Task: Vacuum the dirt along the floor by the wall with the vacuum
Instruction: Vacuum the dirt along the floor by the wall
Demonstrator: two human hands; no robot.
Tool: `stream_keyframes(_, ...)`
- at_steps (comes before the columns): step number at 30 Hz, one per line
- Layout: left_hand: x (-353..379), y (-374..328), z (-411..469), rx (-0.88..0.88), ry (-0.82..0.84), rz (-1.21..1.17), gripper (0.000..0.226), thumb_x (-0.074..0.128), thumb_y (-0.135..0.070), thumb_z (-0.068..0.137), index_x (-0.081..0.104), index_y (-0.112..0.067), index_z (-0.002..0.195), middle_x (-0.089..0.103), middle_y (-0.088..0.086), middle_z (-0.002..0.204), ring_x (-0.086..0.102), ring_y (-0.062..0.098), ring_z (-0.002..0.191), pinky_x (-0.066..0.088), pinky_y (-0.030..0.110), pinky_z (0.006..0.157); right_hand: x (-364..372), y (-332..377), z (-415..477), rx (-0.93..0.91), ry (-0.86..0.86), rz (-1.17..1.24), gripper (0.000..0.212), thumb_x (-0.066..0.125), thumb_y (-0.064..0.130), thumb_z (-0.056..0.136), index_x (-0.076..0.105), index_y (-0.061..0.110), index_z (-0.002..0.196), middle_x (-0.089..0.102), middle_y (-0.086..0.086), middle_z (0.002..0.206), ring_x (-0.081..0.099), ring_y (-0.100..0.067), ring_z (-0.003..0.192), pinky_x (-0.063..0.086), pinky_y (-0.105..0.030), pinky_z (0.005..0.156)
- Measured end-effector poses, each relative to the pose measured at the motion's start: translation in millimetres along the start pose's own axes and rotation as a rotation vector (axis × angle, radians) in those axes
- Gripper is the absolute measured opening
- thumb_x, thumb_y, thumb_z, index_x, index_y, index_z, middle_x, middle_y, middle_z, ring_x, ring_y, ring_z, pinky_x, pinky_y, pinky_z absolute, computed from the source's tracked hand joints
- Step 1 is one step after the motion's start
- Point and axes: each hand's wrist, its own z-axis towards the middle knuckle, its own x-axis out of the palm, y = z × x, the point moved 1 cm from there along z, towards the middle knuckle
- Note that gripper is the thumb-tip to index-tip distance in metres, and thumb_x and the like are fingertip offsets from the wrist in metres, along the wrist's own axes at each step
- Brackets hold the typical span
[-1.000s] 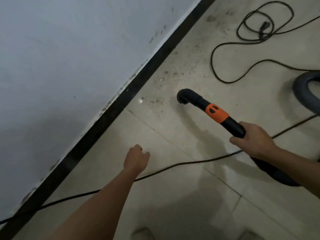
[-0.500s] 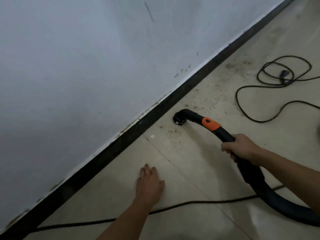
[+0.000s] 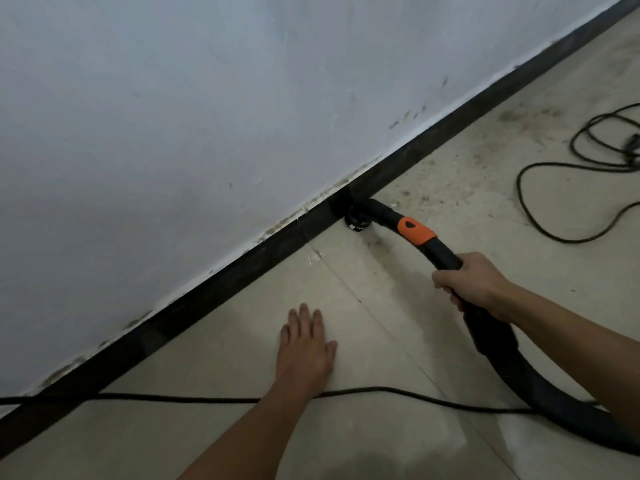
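The black vacuum hose (image 3: 495, 344) curves across the tiled floor, with an orange collar (image 3: 415, 231) near its end. Its round nozzle (image 3: 358, 218) sits on the floor, right against the black skirting board (image 3: 214, 296). My right hand (image 3: 467, 282) grips the hose just behind the orange collar. My left hand (image 3: 304, 344) lies flat on the floor, fingers straight, palm down, to the left of the hose. Dark specks of dirt (image 3: 450, 181) are scattered along the floor by the wall, beyond the nozzle.
A thin black cable (image 3: 381, 391) runs across the floor under my left forearm. More black cord lies looped (image 3: 554, 202) at the right. The pale wall (image 3: 207, 116) is scuffed above the skirting.
The nozzle has moved from the open floor to the foot of the skirting board. My left hand went from loosely curled in the air to flat on the floor.
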Motion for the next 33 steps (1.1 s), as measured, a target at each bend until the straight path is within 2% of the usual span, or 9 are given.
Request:
stream_keyframes(5,6,3,-8,-0.014,-0.051,-0.019,0.067,0.017,-0.049,0.102,-0.001,-0.013,0.156,-0.01,0.014,0.163,-0.008,0.031,0.15,0.001,0.042,0.121,30,4,-15,-0.049,0.156,-0.131,0.017,0.07,0.01,0.073,0.061,0.003,0.085,0.052,0.0,0.043,0.048,-0.02,0.037,0.041,-0.026,0.04)
stream_keyframes(9,8,8,-14,-0.044,-0.044,-0.04,0.068,0.018,-0.05,0.102,-0.001,-0.012,0.156,-0.01,0.013,0.163,-0.009,0.03,0.15,0.001,0.041,0.121,34,5,-14,-0.054,0.09,-0.108,0.016,0.07,0.01,0.071,0.06,0.003,0.083,0.051,0.0,0.041,0.047,-0.02,0.036,0.04,-0.026,0.04)
stream_keyframes(13,8,11,-18,-0.054,-0.048,-0.041,0.068,0.018,-0.049,0.102,-0.001,-0.012,0.156,-0.01,0.013,0.163,-0.009,0.031,0.149,0.0,0.041,0.121,32,13,-17,-0.037,0.15,-0.154,0.017,0.07,0.01,0.07,0.061,0.003,0.082,0.052,-0.002,0.043,0.047,-0.021,0.036,0.041,-0.026,0.041)
stream_keyframes(18,7,9,-18,-0.055,-0.018,-0.021,0.068,0.02,-0.048,0.103,0.0,-0.009,0.155,-0.009,0.016,0.162,-0.007,0.033,0.149,0.002,0.042,0.121,-5,14,-7,-0.011,-0.059,-0.178,0.017,0.073,0.011,0.072,0.062,0.002,0.082,0.057,-0.01,0.051,0.05,-0.022,0.037,0.044,-0.028,0.044)
stream_keyframes(22,5,-3,-12,-0.081,-0.029,-0.015,0.069,0.019,-0.046,0.103,0.001,-0.003,0.154,-0.006,0.023,0.161,-0.005,0.035,0.149,0.001,0.042,0.12,-27,9,-7,0.024,-0.022,-0.177,0.014,0.072,0.008,0.071,0.061,0.001,0.076,0.054,-0.005,0.044,0.048,-0.02,0.034,0.043,-0.026,0.041)
stream_keyframes(26,5,-15,-4,-0.062,-0.068,-0.028,0.066,0.018,-0.045,0.103,0.005,-0.005,0.154,-0.003,0.02,0.162,-0.004,0.033,0.149,0.002,0.041,0.121,-44,-5,-14,0.06,-0.056,-0.172,0.016,0.071,0.009,0.07,0.062,-0.001,0.079,0.057,-0.011,0.052,0.051,-0.023,0.041,0.046,-0.03,0.046)
stream_keyframes(29,7,-23,0,-0.054,-0.116,-0.021,0.064,0.017,-0.043,0.104,0.007,-0.006,0.155,0.0,0.02,0.162,-0.001,0.032,0.149,0.004,0.041,0.121,-58,-14,-24,0.059,-0.023,-0.149,0.012,0.07,0.006,0.07,0.059,0.001,0.072,0.053,-0.007,0.048,0.047,-0.021,0.038,0.043,-0.027,0.043)
stream_keyframes(31,10,-28,0,-0.054,-0.121,-0.02,0.063,0.015,-0.043,0.104,0.006,-0.006,0.155,0.0,0.021,0.162,0.0,0.032,0.149,0.003,0.042,0.121,-70,-21,-29,0.067,-0.06,-0.109,0.011,0.069,0.005,0.07,0.059,0.002,0.072,0.053,-0.005,0.047,0.047,-0.019,0.037,0.043,-0.027,0.043)
stream_keyframes(33,13,-30,-2,-0.06,-0.131,-0.005,0.064,0.014,-0.043,0.103,0.006,-0.005,0.155,0.0,0.023,0.161,0.0,0.034,0.149,0.003,0.043,0.121,-74,-27,-38,0.084,-0.028,-0.105,0.01,0.069,0.005,0.07,0.059,0.002,0.073,0.054,-0.006,0.049,0.047,-0.019,0.038,0.043,-0.027,0.043)
